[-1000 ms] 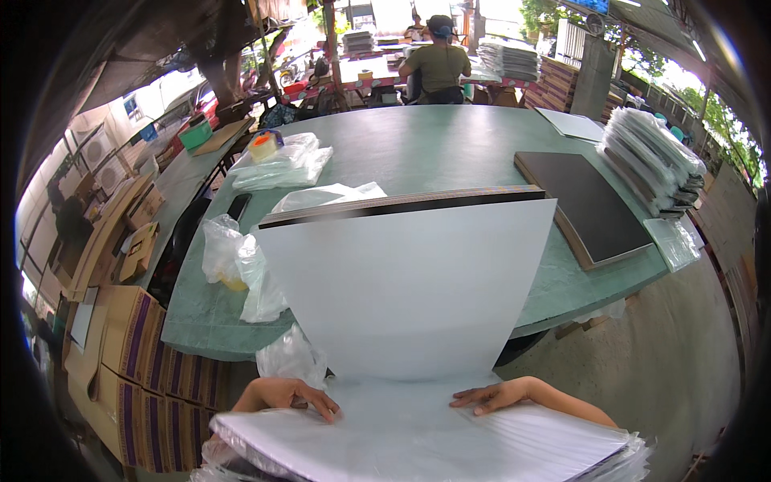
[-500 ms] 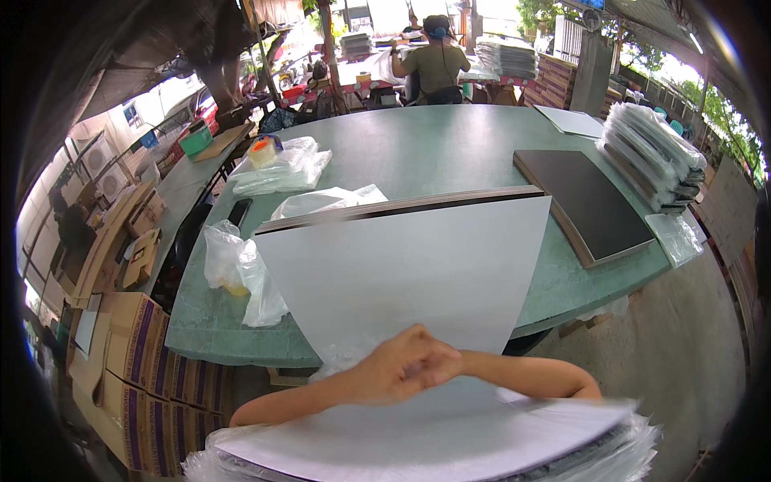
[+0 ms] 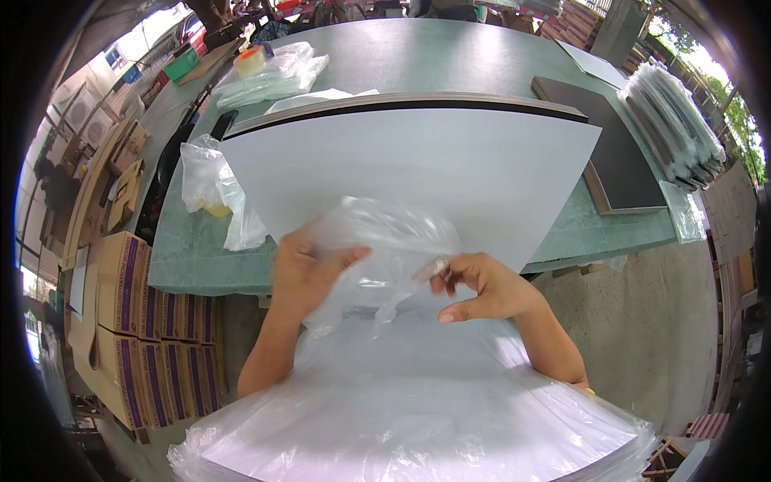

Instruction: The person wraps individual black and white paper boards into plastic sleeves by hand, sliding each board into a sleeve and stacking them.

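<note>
Clear film [image 3: 397, 229] is seen before the white board [image 3: 418, 153], by the near edge of the desk [image 3: 210, 261]. Right hand [image 3: 488, 291]: fingers curled. Left hand [image 3: 303, 273]: blurred. Pinching cannot be told. Even tension is advised.

Right at dial centre, my left hand [image 3: 301, 269] holds clear plastic film [image 3: 393, 229], crumpled against my right hand's [image 3: 486, 291] fingertips! White board [image 3: 426, 157] leaning at twelve, tape roll [image 3: 249, 60] at eleven, black panel [image 3: 622, 149] at two, cardboard boxes [image 3: 116, 285] past eight, plastic-covered stack [image 3: 409, 422] at six!
</note>
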`<state>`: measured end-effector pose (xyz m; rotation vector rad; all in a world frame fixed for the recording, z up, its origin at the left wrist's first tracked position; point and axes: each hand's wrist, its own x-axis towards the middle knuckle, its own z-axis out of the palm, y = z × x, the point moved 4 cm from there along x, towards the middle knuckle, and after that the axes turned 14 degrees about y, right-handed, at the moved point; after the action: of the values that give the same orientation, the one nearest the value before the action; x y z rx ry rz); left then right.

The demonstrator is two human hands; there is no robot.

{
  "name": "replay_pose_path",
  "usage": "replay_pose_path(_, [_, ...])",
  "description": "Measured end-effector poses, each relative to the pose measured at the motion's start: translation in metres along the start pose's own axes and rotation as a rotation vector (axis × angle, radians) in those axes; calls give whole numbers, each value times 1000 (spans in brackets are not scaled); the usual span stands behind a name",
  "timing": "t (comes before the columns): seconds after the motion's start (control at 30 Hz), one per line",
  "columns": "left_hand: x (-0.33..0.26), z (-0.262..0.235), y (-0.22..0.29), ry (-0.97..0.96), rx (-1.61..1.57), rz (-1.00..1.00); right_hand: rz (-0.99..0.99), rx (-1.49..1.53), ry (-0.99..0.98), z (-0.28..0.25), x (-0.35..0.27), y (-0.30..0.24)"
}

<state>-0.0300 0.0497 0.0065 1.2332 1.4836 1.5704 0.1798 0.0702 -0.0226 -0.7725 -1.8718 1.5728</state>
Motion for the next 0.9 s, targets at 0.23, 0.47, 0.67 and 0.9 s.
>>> replay_pose_path(0.23, [-7, 14, -14, -294, 42, -2, -103, 182, 465, -13, 9, -11])
replay_pose_path(0.47, [-21, 21, -23, -731, 658, -7, -124, 745, 721, -52, -12, -9])
replay_pose_path(0.67, [-40, -114, -202, -595, 1267, -207, -159, 1005, 1086, -129, -59, -23])
replay_pose_path(0.9, [3, -144, -65, -153, 873, -63, 175, 312, 110, -26, 7, -26])
